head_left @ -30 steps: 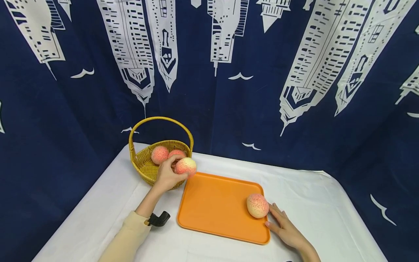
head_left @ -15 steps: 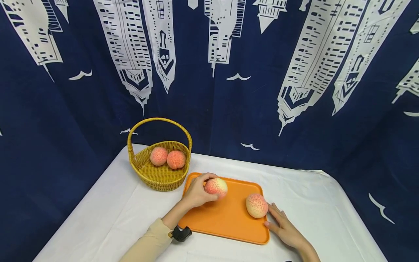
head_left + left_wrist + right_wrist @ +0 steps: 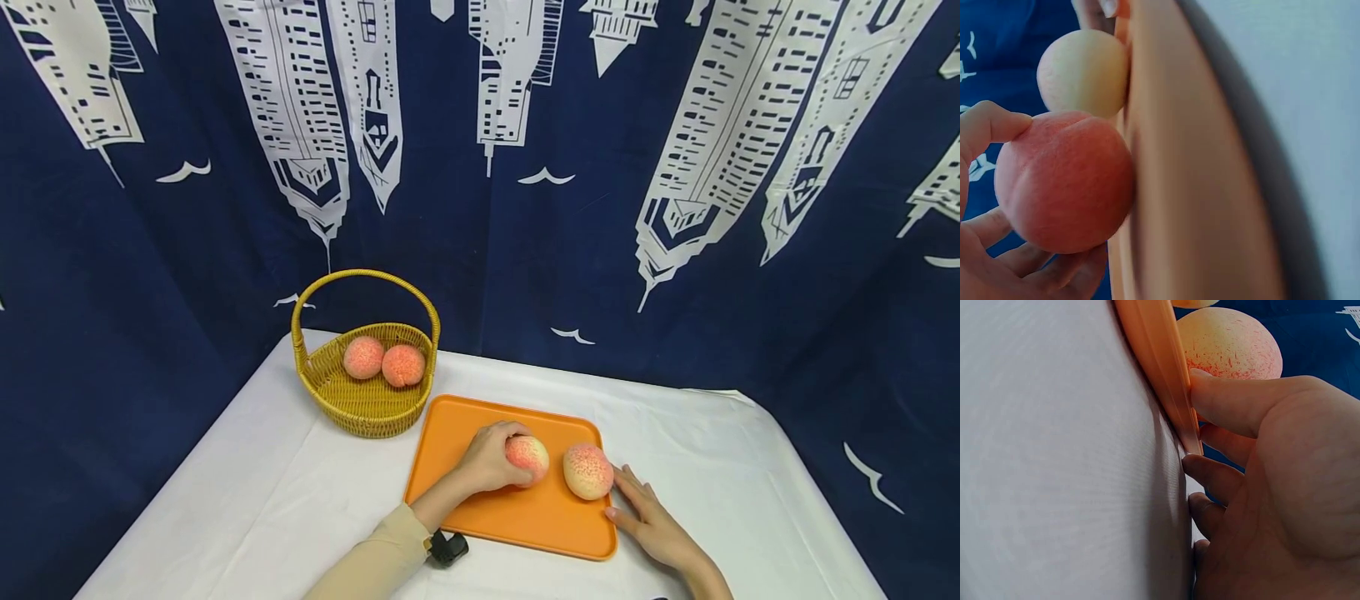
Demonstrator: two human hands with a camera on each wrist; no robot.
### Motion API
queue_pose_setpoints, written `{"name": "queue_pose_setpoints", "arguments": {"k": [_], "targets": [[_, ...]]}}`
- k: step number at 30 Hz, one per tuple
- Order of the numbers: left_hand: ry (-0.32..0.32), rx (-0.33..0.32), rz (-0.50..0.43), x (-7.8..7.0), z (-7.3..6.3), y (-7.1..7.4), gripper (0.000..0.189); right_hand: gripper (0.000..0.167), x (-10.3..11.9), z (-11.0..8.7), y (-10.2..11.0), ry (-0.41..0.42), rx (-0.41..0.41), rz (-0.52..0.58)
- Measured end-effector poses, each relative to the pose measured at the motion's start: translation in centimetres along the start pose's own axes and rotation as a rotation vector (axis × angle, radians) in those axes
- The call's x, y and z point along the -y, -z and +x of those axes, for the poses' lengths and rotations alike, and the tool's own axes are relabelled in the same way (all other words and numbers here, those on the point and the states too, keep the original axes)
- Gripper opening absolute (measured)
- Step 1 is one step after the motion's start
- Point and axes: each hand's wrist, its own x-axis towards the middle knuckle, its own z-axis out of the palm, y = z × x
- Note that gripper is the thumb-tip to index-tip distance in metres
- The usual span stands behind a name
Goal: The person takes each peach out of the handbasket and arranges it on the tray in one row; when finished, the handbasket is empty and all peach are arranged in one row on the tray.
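The left hand [image 3: 487,460] gripped a peach [image 3: 529,458] over the orange tray [image 3: 525,527]. Just right of that grip, a second peach [image 3: 588,472] sat on the tray, and beyond it the right hand [image 3: 654,527], fingers relaxed, rested at the edge. Left of the grip, a basket [image 3: 367,412] held two peaches [image 3: 403,367].

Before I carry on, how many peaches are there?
4: a first peach and a second peach in the wicker basket, a third peach gripped by the left hand at the orange tray, a fourth peach on it beside the right hand. No others appear hidden.
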Motion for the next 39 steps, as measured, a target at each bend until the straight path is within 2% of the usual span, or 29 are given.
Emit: {"name": "queue_pose_setpoints", "arguments": {"k": [8,17,30,39], "targets": [[-0.018,-0.032,0.017,-0.5,0.5,-1.3,0.056,0.069,0.1,-0.1,-0.3,0.011,-0.013,0.002],[-0.012,-0.054,-0.014,-0.8,0.5,-2.3,0.059,0.068,0.1,-0.1,-0.2,0.022,-0.01,0.016],[-0.007,-0.031,-0.028,-0.4,0.5,-2.5,0.063,0.066,0.2,0.0,-0.1,0.02,-0.008,-0.009],[-0.013,-0.044,-0.028,0.2,0.4,-1.8,0.072,0.069,-0.1,0.1,-0.1,-0.007,-0.004,-0.003]]}}
